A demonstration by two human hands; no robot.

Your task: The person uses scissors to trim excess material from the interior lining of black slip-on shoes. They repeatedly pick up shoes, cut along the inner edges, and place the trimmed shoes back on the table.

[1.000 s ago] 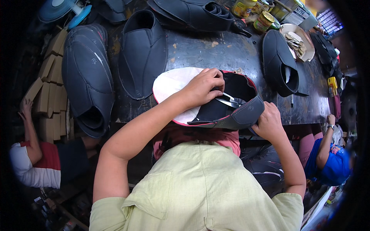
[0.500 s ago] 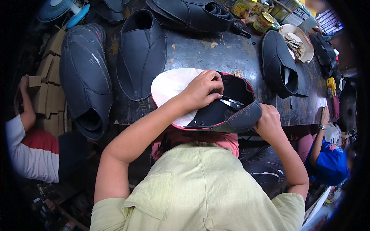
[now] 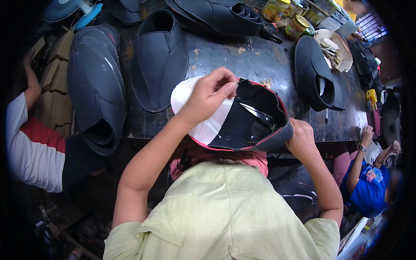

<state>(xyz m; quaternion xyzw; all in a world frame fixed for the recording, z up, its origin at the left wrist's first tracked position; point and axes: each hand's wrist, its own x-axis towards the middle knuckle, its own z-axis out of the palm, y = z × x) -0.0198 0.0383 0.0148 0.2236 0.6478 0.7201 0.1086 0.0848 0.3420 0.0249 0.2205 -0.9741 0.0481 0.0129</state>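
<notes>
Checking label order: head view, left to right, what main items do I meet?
Brown boxes → large black shoe upper → second black shoe upper → left hand → scissors → right hand → shallow tray.

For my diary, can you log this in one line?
right hand: on black shoe; left hand: over white lining; scissors: inside shoe

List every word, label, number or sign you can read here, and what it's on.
I don't copy out writing, but it stands here:
Container at upper right: bold printed label, legible.
Jars beside it: printed labels, too small to read.
Large black shoe upper at far left: pale handwritten marks, only partly legible.
Red-edged shoe upper: any marks too blurred to read.
</notes>
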